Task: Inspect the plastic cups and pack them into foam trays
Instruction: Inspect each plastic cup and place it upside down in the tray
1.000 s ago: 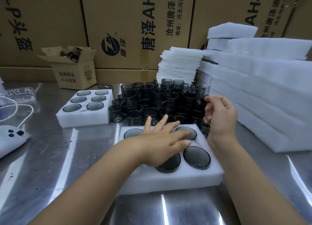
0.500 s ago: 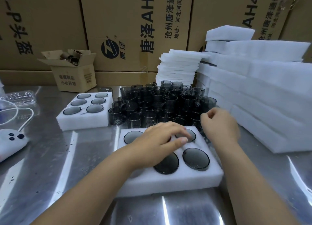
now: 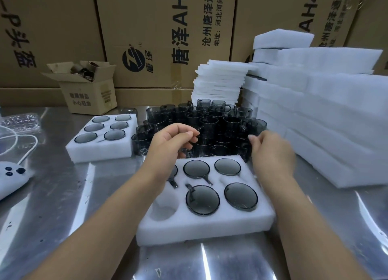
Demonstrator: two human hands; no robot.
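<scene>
Reaching over the near foam tray [image 3: 205,227], both hands hang at the cluster of loose dark cups [image 3: 210,124] standing on the steel table [image 3: 63,195]. The left hand [image 3: 168,145] has its fingers curled in a loose pinch, and whether it grips a cup cannot be told. The right hand [image 3: 270,151] is blurred at the cluster's right edge, its grip also unclear. Five dark cups sit in the near tray; its front-left pocket [image 3: 163,211] is bare. A second foam tray [image 3: 100,147], holding six, lies farther left.
</scene>
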